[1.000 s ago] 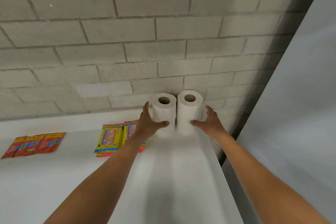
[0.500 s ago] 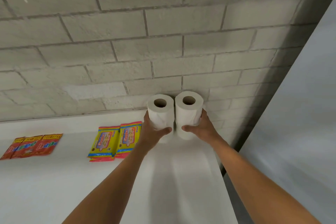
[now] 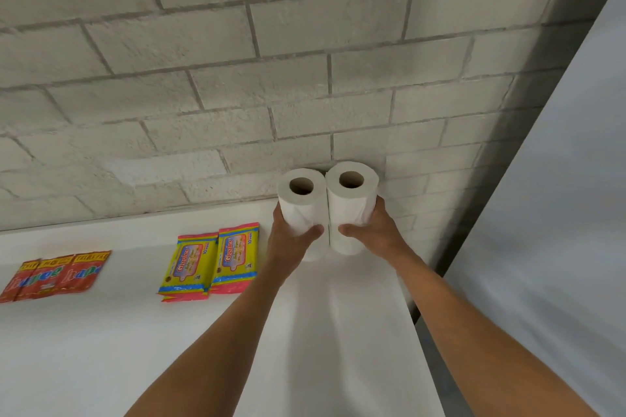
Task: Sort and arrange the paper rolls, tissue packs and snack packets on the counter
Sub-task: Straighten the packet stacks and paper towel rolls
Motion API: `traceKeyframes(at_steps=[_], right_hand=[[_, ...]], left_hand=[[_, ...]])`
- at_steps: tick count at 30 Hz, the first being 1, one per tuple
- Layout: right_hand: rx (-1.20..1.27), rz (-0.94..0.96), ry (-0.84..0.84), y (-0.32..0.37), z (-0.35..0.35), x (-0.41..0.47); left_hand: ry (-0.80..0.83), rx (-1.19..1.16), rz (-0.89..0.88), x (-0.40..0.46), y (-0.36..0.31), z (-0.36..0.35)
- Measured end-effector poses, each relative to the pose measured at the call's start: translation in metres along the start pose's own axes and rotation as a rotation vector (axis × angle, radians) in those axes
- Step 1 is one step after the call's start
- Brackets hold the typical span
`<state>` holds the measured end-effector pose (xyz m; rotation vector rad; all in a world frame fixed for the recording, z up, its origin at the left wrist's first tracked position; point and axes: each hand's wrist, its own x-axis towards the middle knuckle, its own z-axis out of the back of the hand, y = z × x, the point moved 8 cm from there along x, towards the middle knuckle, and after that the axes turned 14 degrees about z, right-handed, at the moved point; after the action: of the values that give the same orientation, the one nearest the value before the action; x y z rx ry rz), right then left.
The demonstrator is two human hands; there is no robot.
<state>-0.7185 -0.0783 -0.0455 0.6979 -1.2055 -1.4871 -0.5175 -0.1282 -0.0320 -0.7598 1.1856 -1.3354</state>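
Note:
Two white paper rolls stand upright side by side at the back right of the white counter, close to the wall. My left hand grips the left roll low on its side, thumb across the front. My right hand grips the right roll the same way. The rolls touch each other. Left of them lie two yellow and pink tissue packs flat next to each other. Several red snack packets lie in a row at the far left.
A grey block wall runs along the back of the counter. The counter's right edge drops into a dark gap beside a pale panel on the right.
Both hands have closed further round the rolls, and the rolls now stand pressed together, a little nearer the wall. The view has shifted slightly.

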Motion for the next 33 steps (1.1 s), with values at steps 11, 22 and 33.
traceKeyframes(at_steps=[11,22,33], right_hand=[[-0.028,-0.009,-0.011,-0.009,0.024,0.0],[-0.051,-0.053,0.065,-0.009,0.039,0.002],[0.004,-0.13,0.123,-0.012,0.043,-0.004]], left_hand=[[0.02,0.033,0.003,0.002,-0.001,-0.025],[0.034,0.046,0.018,0.003,-0.005,-0.033],[0.057,0.037,0.016,-0.002,-0.009,-0.035]])
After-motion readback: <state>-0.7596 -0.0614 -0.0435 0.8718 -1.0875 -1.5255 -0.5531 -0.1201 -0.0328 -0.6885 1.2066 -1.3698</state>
